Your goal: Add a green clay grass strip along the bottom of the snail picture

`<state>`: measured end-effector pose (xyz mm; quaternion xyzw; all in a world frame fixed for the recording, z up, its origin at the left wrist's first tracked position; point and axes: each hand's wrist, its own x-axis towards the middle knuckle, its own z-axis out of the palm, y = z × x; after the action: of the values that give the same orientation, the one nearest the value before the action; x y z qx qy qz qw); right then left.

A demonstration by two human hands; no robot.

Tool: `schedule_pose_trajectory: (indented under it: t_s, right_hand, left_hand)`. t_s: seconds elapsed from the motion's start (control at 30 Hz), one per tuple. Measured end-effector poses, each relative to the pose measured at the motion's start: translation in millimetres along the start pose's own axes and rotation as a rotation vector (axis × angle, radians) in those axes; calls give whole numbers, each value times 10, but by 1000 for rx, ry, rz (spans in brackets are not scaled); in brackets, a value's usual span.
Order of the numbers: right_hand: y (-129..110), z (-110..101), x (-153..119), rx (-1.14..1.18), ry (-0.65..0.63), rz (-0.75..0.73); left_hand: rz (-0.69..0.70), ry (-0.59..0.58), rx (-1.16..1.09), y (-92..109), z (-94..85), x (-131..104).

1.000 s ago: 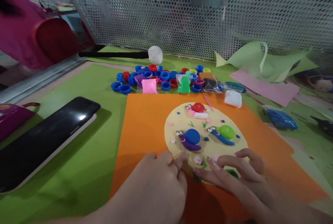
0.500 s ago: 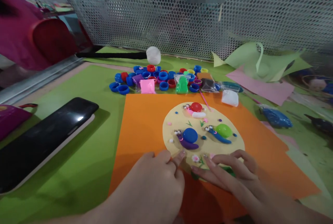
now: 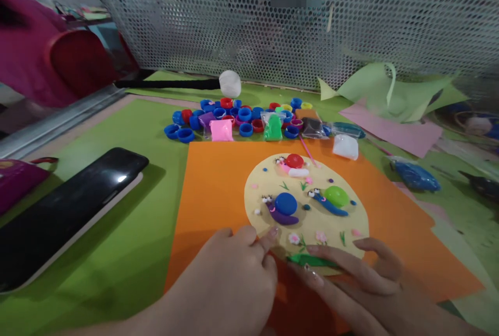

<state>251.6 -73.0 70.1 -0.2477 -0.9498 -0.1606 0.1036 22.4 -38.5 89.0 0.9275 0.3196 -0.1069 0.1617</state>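
Observation:
A cream paper circle (image 3: 317, 224) lies on an orange sheet (image 3: 212, 180). On it are three clay snails: a purple snail with a blue shell (image 3: 286, 203), a blue snail with a lime shell (image 3: 336, 196) and a pink-and-white snail with a red shell (image 3: 294, 161). Clay flowers (image 3: 294, 238) and grass blades dot its lower part. My left hand (image 3: 234, 279) rests at the circle's lower left, its index fingertip touching the edge and the other fingers loosely bent. Along the bottom edge lies a green clay strip (image 3: 312, 260). The outstretched fingers of my right hand (image 3: 362, 279) lie above and below it.
Behind the sheet are bottle caps (image 3: 245, 113) and bagged clay in pink (image 3: 221, 130), green (image 3: 272, 127) and white (image 3: 345, 147). A black phone-like object (image 3: 74, 211) lies left. Blue bagged clay (image 3: 416, 173) and paper scraps (image 3: 409, 128) lie right. Perforated metal (image 3: 234, 24) rises behind.
My right hand has shifted down and right with its fingers spread wider, uncovering more of the green clay strip and a pink flower. My left hand stays nearly in place.

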Motion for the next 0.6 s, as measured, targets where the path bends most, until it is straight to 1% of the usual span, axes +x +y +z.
schedule_pose_trajectory:
  t_s: [0.13,0.2,0.27,0.33,0.4,0.47,0.6]
  right_hand:
    - [-12,0,75,-10,22,20]
    - [-22,6,60,0,18,39]
    - [-23,11,20,10,62,68]
    - [-14,8,-16,25,76,68]
    - [-4,-4,-28,21,57,21]
    - [-5,-20,-17,-6,-7,-16]
    - [-41,-32,1,-45,-46,21]
  left_hand:
    - [-2,-23,19,-1,-9,-8]
    - [-10,-44,21,1,-22,-14]
    - [-15,-55,11,2,-35,-17]
    - [-16,-68,-4,5,-46,-15]
    - [-10,-81,-9,10,-55,-11]
    - [-17,-77,-13,16,-65,-9]
    - [-43,-72,-38,21,-83,-13]
